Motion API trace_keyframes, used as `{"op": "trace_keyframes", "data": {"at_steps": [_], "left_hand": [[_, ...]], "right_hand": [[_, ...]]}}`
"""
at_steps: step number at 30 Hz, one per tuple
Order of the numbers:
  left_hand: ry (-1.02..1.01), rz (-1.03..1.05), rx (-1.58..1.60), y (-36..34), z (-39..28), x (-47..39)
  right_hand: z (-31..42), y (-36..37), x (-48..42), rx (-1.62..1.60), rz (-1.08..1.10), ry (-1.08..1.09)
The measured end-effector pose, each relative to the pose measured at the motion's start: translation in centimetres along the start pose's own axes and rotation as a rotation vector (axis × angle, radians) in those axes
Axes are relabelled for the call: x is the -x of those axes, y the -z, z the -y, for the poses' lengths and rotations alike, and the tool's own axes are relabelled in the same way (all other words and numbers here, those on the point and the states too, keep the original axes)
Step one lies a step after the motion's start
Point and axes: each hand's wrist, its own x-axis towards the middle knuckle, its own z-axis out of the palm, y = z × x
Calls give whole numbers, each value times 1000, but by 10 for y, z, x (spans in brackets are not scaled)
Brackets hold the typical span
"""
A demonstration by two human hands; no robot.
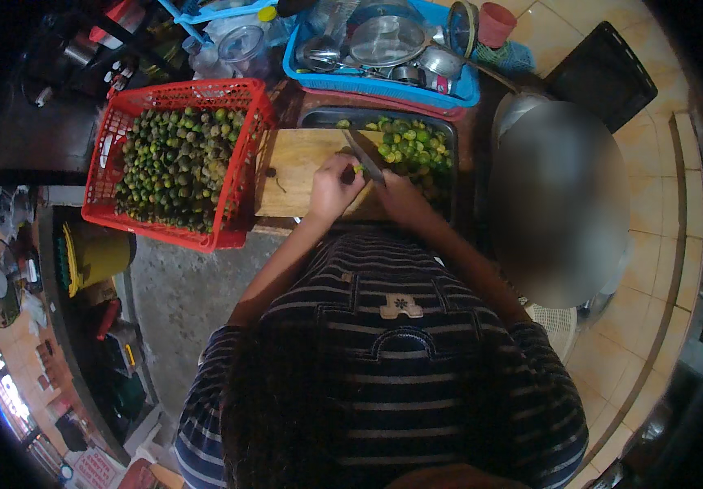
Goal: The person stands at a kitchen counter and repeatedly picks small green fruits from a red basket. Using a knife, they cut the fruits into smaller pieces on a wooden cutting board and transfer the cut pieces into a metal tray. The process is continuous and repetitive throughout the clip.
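My right hand (pixel 397 192) grips a kitchen knife (pixel 365 154), its blade slanting up and left over a wooden cutting board (pixel 296 162). Close to the blade, my left hand (pixel 334 183) holds a small green citrus fruit (pixel 357 168), mostly covered by the fingers. The board rests across a dark metal tray (pixel 455 140). Cut green citrus pieces (pixel 409 143) fill the tray to the right of the board. On the left stands a red plastic basket (pixel 238 177) with many small whole green and brownish citrus fruits (pixel 174 165).
Behind the tray, a blue plastic basin (pixel 382 91) holds strainers, ladles and other metal kitchenware. A metal pan (pixel 520 107) is at the right, beside a blurred area. A dark rectangular tray (pixel 605 76) leans near the tiled surface. A yellow bin (pixel 97 253) stands lower left.
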Motion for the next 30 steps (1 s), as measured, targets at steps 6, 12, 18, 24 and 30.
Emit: {"op": "trace_keyframes", "data": {"at_steps": [6, 12, 18, 24, 30], "left_hand": [[54, -3, -5, 1, -3, -1], [49, 2, 11, 2, -7, -1], [-14, -8, -21, -2, -2, 0], [-30, -4, -29, 0, 1, 1], [18, 19, -24, 0, -1, 2]], "right_hand": [[-12, 1, -35, 3, 102, 34], [-9, 7, -7, -24, 100, -19], [-15, 16, 15, -56, 168, -101], [-15, 8, -6, -93, 148, 96], [-19, -11, -36, 38, 95, 119]]}}
